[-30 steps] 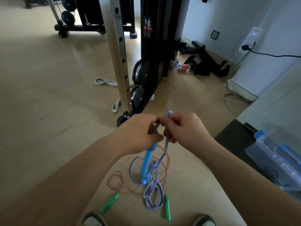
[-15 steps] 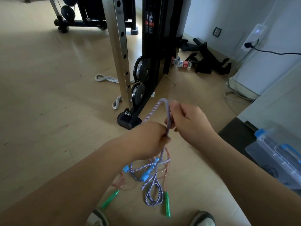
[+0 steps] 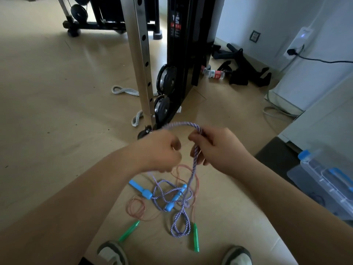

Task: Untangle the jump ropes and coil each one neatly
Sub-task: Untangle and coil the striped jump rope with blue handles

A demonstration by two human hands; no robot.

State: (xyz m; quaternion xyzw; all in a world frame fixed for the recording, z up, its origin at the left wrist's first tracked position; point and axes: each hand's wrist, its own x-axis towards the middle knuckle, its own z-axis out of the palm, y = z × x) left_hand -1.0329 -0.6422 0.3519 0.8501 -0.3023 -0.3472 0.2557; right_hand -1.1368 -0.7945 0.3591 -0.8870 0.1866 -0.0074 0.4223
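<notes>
Purple-white braided rope: short arch held up between both hands, the rest drops to the floor into a tangle with its two blue handles. Left hand is fisted, fingers curled tight round one end of the arch. Right hand pinches the other end between thumb and fingers, with the strand hanging below it. Thin pink rope with green handles is threaded through the same pile. Shoes are just below it, a clear plastic box sits well to the right, and a steel rack upright stands beyond.
</notes>
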